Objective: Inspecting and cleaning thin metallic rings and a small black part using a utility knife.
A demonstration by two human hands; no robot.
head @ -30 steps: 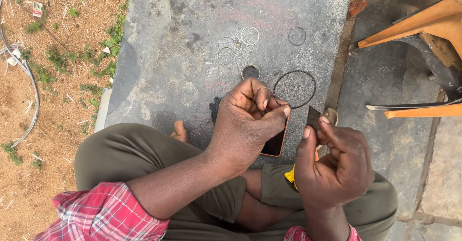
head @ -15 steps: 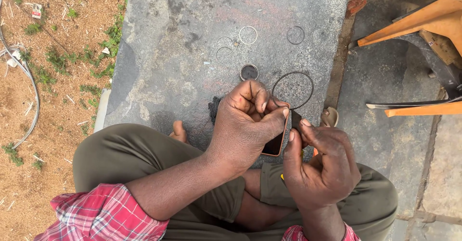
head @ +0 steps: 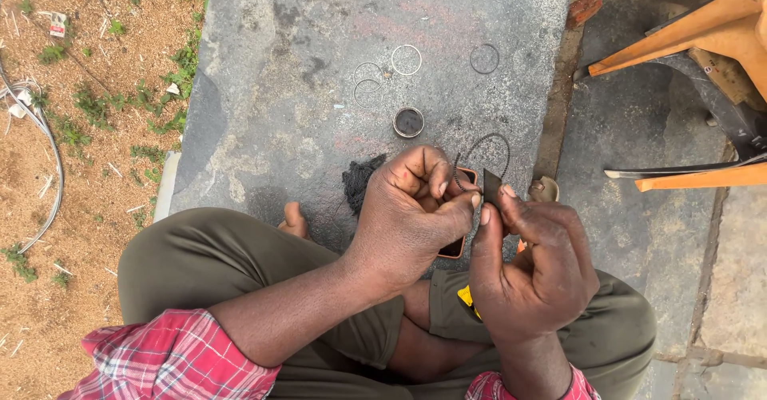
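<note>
Stone slab (head: 280, 88) holds small round tin (head: 408, 122), contents dark, unclear.

Thin metal rings (head: 406, 59) and small round tin (head: 408, 122) on stone slab (head: 272, 88)

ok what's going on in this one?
A person sits cross-legged at a stone slab. The left hand pinches a dark beaded ring lifted off the slab, and the right hand holds a small dark flat piece against it. Several thin wire rings and a small round tin lie on the slab beyond.
</note>
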